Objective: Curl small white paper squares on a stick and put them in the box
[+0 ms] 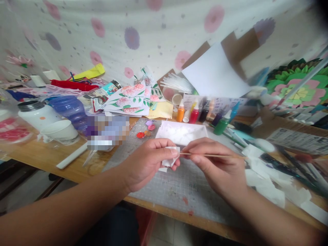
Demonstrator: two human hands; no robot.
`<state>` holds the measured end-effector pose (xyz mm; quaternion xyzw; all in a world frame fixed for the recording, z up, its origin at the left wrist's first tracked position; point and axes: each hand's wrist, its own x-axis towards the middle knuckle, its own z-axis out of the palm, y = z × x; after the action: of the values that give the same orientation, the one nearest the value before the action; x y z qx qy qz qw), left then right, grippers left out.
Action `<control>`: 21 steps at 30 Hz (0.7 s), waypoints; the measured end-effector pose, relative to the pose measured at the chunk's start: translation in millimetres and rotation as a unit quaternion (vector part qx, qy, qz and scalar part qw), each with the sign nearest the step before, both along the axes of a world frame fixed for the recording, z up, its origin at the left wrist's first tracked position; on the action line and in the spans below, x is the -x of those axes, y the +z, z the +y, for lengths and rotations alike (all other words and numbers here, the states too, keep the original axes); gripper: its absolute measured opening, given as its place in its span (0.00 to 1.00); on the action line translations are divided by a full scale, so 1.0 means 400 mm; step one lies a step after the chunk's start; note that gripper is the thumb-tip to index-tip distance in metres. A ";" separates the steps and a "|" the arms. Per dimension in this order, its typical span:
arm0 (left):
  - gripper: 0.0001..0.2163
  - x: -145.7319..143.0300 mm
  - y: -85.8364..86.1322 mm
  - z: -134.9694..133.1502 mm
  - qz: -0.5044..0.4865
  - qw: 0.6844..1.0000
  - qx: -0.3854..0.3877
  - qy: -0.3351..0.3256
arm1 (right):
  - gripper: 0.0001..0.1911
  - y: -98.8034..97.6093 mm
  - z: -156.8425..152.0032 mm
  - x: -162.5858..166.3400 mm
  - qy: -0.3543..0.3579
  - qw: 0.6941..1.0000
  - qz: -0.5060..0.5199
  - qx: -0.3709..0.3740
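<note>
My left hand is closed, pinching a small piece of white paper between thumb and fingers. My right hand pinches a thin wooden stick that lies level, with its left tip touching the white paper. Both hands hover over a grey gridded cutting mat on the wooden table. Just behind the hands lies a white rectangular tray.
Small paint bottles stand behind the tray, with red and pink paint blobs to its left. A white cup, a white jar and a blue bottle sit at left. Pens and torn white paper crowd the right. Flower pictures lie at the back.
</note>
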<state>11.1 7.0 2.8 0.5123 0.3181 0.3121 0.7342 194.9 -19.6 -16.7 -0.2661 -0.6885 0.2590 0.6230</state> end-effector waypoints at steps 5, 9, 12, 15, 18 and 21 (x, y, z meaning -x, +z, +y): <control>0.08 -0.002 0.000 0.002 0.000 1.000 -0.001 0.000 | 0.10 0.001 -0.001 0.001 0.001 1.000 -0.003 -0.003; 0.08 -0.002 0.000 0.001 -0.002 1.000 -0.005 -0.002 | 0.10 0.003 -0.001 -0.001 0.003 1.000 -0.006 -0.005; 0.08 0.000 -0.001 0.000 0.003 1.000 -0.006 -0.001 | 0.09 0.005 0.000 -0.001 0.002 1.000 -0.011 -0.006; 0.08 0.001 -0.001 -0.001 0.004 1.000 -0.004 0.002 | 0.08 0.007 0.000 -0.001 0.001 1.000 -0.018 -0.006; 0.08 0.000 -0.001 -0.002 0.003 1.000 -0.002 0.001 | 0.08 0.007 -0.002 0.000 0.001 1.000 -0.020 -0.009; 0.08 0.000 -0.001 -0.002 0.006 1.000 -0.002 0.004 | 0.08 0.006 -0.003 0.001 0.001 1.000 -0.019 -0.011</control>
<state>11.0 6.1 2.4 0.5147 0.3237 0.3123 0.7299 194.5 -20.7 -14.3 -0.2634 -0.7036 0.2466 0.6122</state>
